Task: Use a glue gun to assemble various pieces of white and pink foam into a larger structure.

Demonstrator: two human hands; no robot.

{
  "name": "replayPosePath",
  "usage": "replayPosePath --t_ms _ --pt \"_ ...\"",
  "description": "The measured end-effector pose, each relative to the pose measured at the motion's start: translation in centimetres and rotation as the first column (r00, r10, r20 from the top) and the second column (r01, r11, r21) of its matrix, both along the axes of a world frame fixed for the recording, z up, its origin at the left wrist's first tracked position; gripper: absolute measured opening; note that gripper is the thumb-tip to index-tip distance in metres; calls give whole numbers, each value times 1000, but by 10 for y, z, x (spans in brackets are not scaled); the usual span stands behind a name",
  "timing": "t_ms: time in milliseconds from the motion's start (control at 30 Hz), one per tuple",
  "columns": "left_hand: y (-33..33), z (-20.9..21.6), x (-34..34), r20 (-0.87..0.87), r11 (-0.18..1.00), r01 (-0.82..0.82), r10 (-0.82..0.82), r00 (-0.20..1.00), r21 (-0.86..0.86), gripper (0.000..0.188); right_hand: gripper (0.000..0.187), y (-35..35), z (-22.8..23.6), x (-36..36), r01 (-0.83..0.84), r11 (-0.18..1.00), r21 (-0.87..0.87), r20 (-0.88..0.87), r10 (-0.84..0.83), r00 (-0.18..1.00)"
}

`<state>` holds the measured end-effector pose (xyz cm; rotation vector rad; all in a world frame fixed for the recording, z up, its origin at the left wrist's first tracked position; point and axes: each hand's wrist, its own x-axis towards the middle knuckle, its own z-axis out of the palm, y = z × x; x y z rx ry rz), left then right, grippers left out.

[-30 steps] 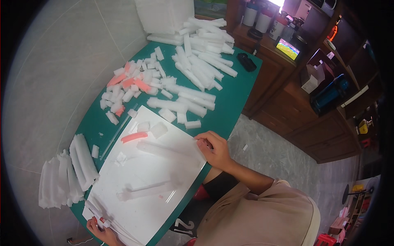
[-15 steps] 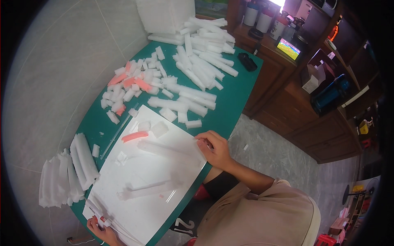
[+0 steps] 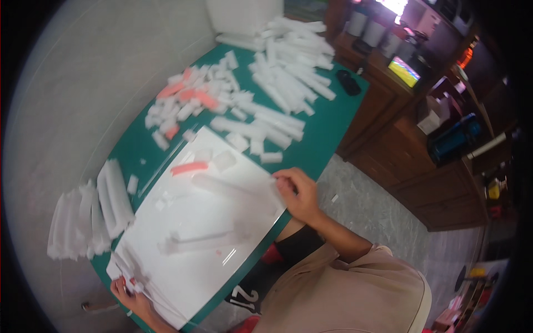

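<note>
A glossy white board [image 3: 200, 277] lies at a slant on the green table. My right hand [image 3: 300, 194] is closed at its right edge, thumb and fingers curled on the rim. Down at the near left corner, my left hand [image 3: 132, 298] bends its fingers around a small white piece with a red bit [image 3: 133, 284], from which thin white cords run along the board; its kind is blurred. On the board lie a pink foam strip [image 3: 189, 167], a pale foam block [image 3: 225, 161] and two long whitish strips, one nearer me [image 3: 205, 240] and one farther [image 3: 227, 186].
White and pink foam chunks [image 3: 189, 91] are heaped at the far left of the green table [image 3: 327, 127]. Long white foam sticks [image 3: 294, 66] pile up at the back. Thick foam bars [image 3: 83, 216] lie at the left edge. A wooden cabinet [image 3: 400, 161] stands to the right.
The whole view has shifted and blurred, with the far side of the table now up and to the right. Both hands keep their places at the board.
</note>
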<state>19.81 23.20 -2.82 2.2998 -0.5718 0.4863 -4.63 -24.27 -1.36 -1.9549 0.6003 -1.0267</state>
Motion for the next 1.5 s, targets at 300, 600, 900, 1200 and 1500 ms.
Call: replayPosePath --t_ms 300,600,900,1200,1500 --pt "13 21 -4 19 971 22 -18 1000 -237 37 24 14 19 -12 -97 988 -117 2 98 995" --pt "-48 77 -50 -390 869 88 -306 868 -487 70 45 49 28 -15 -333 942 -39 -68 330 941" --pt "-89 92 -80 -533 756 485 -654 537 -440 57 46 90 22 3 -425 901 86 -293 430 854" --pt "-110 93 -78 -678 724 602 -631 378 -337 37 39 107 15 13 -476 879 -33 -179 463 868" --pt "-106 78 -79 -690 732 583 -624 367 -352 30 39 120 17 16 -481 875 -57 -162 468 869"
